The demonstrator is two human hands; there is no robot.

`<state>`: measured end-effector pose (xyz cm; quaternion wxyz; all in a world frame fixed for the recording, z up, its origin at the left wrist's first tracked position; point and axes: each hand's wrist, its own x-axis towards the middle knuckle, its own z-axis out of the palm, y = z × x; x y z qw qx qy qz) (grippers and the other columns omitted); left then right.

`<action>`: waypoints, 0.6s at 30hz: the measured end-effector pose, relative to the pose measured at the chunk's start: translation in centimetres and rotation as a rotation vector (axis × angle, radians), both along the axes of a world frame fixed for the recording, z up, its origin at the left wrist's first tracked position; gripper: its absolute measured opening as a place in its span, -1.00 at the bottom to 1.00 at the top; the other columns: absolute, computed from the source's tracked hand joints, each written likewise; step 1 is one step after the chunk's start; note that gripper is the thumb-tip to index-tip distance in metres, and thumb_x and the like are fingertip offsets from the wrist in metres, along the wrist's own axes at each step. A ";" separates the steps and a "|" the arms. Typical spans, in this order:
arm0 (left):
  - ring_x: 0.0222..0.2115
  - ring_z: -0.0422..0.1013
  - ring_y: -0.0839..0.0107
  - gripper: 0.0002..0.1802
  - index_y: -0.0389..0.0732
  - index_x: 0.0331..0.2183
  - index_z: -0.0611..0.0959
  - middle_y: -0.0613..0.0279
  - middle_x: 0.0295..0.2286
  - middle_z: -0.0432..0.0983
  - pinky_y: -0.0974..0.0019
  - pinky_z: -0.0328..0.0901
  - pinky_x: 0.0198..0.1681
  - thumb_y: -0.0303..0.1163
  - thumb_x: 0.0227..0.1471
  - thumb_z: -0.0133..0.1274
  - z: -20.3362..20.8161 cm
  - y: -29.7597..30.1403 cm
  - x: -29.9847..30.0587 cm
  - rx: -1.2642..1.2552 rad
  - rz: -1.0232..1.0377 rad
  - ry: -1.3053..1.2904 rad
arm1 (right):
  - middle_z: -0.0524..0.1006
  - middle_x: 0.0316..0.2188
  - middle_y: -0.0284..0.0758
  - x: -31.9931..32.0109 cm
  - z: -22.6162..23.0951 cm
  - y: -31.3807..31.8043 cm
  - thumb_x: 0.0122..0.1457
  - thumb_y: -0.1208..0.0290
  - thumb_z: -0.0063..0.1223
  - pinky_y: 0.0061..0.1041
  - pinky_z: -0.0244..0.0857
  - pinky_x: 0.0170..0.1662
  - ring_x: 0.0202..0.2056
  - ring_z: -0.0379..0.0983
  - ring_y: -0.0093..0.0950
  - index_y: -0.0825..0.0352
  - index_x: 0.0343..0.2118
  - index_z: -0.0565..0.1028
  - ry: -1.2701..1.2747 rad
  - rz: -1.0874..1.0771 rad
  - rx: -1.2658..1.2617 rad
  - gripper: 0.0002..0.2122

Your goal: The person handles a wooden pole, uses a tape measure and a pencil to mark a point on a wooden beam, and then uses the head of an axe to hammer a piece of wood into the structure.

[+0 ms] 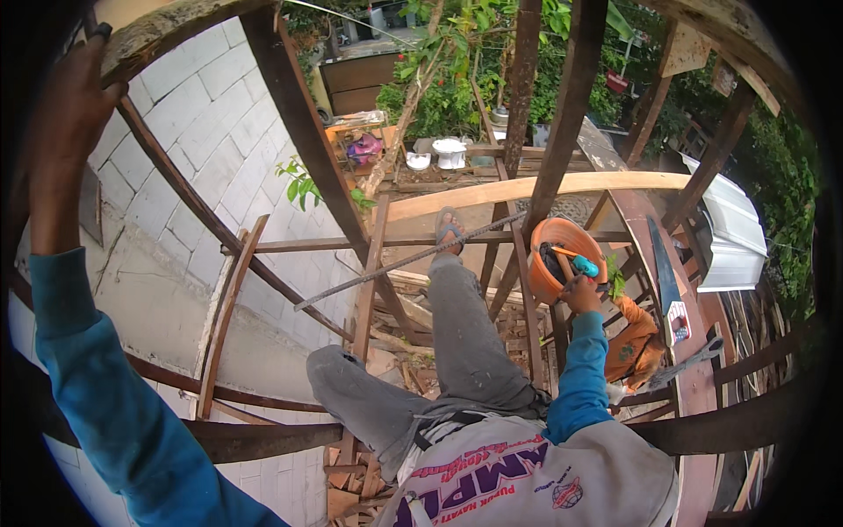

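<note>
At the upper left my left hand is closed round the curved wooden beam, with its arm stretched up. My right hand is at the near rim of an orange bucket and is closed on a wooden handle that reaches into it. The handle's far end is hidden in the bucket. A teal tool part lies beside that handle. Right of the bucket, a handsaw with a white grip rests along a broad plank.
Dark rafters and battens surround me, with open gaps between them. A twisted metal rod lies across them near my foot. Orange cloth hangs below the bucket. A block wall rises left; white metal sheeting lies right.
</note>
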<state>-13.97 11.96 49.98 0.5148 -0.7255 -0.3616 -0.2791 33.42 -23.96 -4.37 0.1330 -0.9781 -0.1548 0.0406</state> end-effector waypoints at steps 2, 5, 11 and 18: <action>-0.28 0.50 0.16 -0.65 -0.16 -0.25 0.57 0.06 -0.36 0.55 0.14 0.38 -0.22 -0.29 -0.17 0.19 -1.5 -3.0 1.2 0.100 0.098 -0.029 | 0.42 -0.11 -0.08 1.6 -2.0 -1.2 -0.14 0.18 0.28 -0.11 0.33 -0.09 -0.10 0.40 -0.01 0.30 -0.12 0.39 -0.093 0.002 0.035 -0.49; -0.37 0.50 0.22 -0.65 -0.15 -0.37 0.58 0.14 -0.45 0.52 0.18 0.35 -0.28 -0.19 -0.26 0.23 -1.3 -3.9 2.6 0.121 0.057 -0.070 | 0.53 -0.36 0.00 3.7 -2.2 -2.8 -0.04 0.50 0.07 -0.28 0.33 -0.23 -0.27 0.50 -0.19 0.41 -0.24 0.46 0.055 0.024 0.344 -0.74; -0.34 0.48 0.27 -0.66 -0.10 -0.35 0.62 0.23 -0.40 0.53 0.22 0.30 -0.25 -0.19 -0.26 0.26 -0.8 -4.7 2.6 0.069 0.258 -0.115 | 0.35 -0.55 -0.33 5.1 -1.7 0.2 0.21 0.26 -0.26 -0.47 0.02 -0.51 -0.57 0.19 -0.55 0.52 -0.17 0.42 0.354 -0.031 0.947 -0.63; -0.33 0.48 0.26 -0.63 -0.12 -0.37 0.62 0.21 -0.40 0.52 0.21 0.30 -0.28 -0.16 -0.28 0.29 -0.8 -4.5 2.7 0.043 0.245 -0.100 | 0.27 0.14 -0.07 2.1 -3.3 2.7 0.31 0.00 -0.36 -0.29 0.08 0.16 0.16 0.19 -0.23 0.47 0.15 0.22 0.130 0.019 1.209 -0.41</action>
